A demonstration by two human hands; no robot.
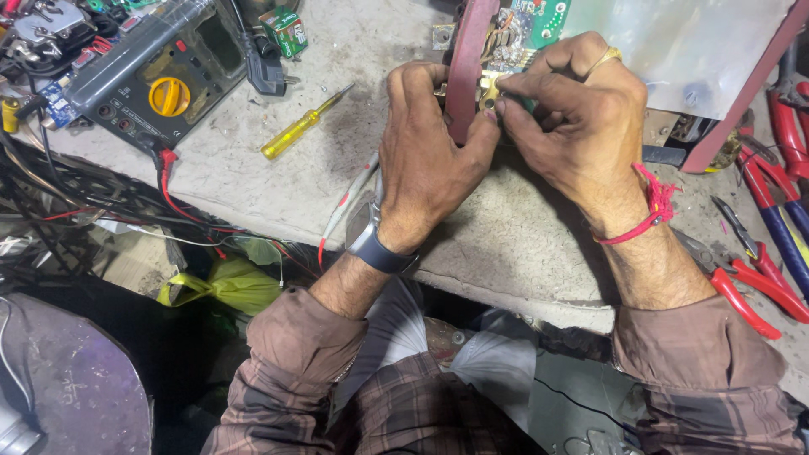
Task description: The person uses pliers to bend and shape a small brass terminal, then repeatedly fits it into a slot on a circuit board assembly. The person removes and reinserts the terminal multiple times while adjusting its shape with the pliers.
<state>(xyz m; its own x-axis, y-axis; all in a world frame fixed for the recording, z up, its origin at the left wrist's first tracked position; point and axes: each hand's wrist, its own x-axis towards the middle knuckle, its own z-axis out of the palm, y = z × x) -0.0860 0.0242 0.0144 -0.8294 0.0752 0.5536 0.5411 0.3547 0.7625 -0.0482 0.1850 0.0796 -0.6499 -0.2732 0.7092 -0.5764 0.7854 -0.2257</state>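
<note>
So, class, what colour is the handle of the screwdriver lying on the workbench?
Translucent yellow handle on the slim screwdriver, clearest in the head view.

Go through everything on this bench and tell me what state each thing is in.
Left hand: gripping the red frame.
Right hand: fingertips pinching a small part at the frame's edge.
Circuit board: exposed, behind the frame.
Multimeter: lying flat, red lead plugged in.
Yellow screwdriver: lying loose, untouched.
Red pliers: lying on the bench, handles apart.
</note>
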